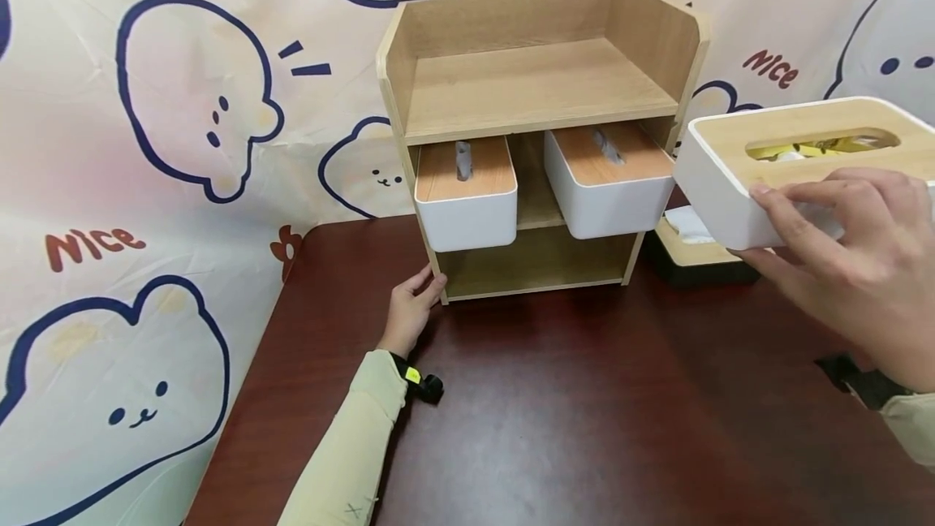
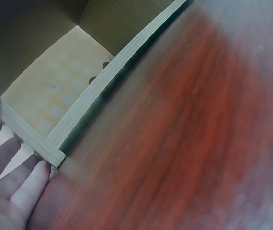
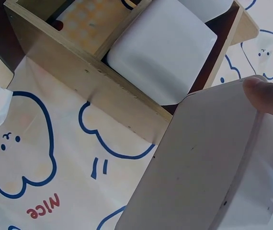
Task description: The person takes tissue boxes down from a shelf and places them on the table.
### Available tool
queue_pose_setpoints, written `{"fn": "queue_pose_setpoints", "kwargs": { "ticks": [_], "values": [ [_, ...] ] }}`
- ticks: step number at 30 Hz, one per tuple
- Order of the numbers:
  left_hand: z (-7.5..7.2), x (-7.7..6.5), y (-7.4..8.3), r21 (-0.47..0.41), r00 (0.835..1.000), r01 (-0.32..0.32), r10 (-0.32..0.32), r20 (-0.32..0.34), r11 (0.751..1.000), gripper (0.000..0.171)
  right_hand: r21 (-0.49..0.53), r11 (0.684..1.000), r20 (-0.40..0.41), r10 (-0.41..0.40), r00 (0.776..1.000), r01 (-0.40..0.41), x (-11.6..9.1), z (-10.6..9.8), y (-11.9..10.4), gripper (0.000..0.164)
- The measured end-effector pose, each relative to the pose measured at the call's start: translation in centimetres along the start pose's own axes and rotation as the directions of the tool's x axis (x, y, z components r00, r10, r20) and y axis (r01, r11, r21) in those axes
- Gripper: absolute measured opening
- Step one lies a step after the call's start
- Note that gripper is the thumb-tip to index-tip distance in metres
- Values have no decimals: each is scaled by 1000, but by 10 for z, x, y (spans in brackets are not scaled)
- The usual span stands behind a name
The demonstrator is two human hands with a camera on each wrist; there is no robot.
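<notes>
At the lower left corner of a light wooden desk shelf point(image 1: 540, 88), my left hand point(image 1: 407, 313) grips the side panel point(image 2: 28, 132), thumb on the inner side and fingers along the outer side. Off to the right, my right hand point(image 1: 862, 262) holds a white tissue box point(image 1: 730, 197) with a wooden lid, raised above the table. Yellow and white items show through its lid slot. Two similar boxes sit on the middle level and jut out in front: a left tissue box point(image 1: 467, 222) and a right tissue box point(image 1: 621, 209), which stands at an angle.
Behind the held box, a dark box point(image 1: 701, 270) with a wooden lid and white tissue point(image 1: 688, 224) stands right of the shelf. Everything stands on a dark red-brown table point(image 1: 540, 412). A cartoon-printed cloth point(image 1: 204, 250) hangs close behind and to the left.
</notes>
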State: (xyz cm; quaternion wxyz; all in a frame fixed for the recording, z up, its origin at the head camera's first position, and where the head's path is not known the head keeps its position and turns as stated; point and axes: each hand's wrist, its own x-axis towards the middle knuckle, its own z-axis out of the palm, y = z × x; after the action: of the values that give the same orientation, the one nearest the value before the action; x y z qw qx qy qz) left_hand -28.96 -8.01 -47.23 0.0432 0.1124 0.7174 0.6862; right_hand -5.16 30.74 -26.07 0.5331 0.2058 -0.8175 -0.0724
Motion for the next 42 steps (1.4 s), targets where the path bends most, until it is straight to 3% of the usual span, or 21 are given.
{"fn": "queue_pose_setpoints", "kwargs": {
  "ticks": [2, 5, 9, 12, 20, 23, 31, 36, 42],
  "values": [
    [1, -4, 8, 6, 1000, -1, 1, 2, 1000, 54, -12, 1000, 50, -7, 999, 8, -2, -2, 2, 63],
    [0, 0, 4, 7, 1000, -5, 5, 6, 1000, 54, -18, 1000, 110, 0, 994, 2, -6, -4, 7, 66],
    [-3, 10, -13, 0, 1000, 2, -2, 2, 1000, 55, 7, 999, 62, 45, 997, -45, -9, -1, 7, 64],
    [-3, 10, -16, 0, 1000, 3, -3, -9, 1000, 57, 31, 998, 32, 59, 998, -60, -12, 1, 6, 64],
    [0, 7, -17, -7, 999, -29, 29, -29, 1000, 62, 29, 997, 49, 66, 997, -68, -23, 0, 3, 65],
    [1, 6, -18, -15, 999, -31, 30, -29, 999, 63, 24, 997, 12, 71, 997, -71, -28, 3, 3, 63],
    [2, 3, -21, -10, 999, -26, 26, -34, 1000, 63, -2, 998, 64, 66, 996, -67, -36, 5, 3, 65],
    [1, 3, -22, -5, 999, -11, 11, -30, 1000, 63, 16, 997, -3, 78, 997, -78, -40, 10, 0, 61],
    [0, 7, -18, 1, 999, -28, 28, -33, 1000, 62, 0, 997, -25, 83, 996, -83, -43, 13, -3, 61]
  ]
}}
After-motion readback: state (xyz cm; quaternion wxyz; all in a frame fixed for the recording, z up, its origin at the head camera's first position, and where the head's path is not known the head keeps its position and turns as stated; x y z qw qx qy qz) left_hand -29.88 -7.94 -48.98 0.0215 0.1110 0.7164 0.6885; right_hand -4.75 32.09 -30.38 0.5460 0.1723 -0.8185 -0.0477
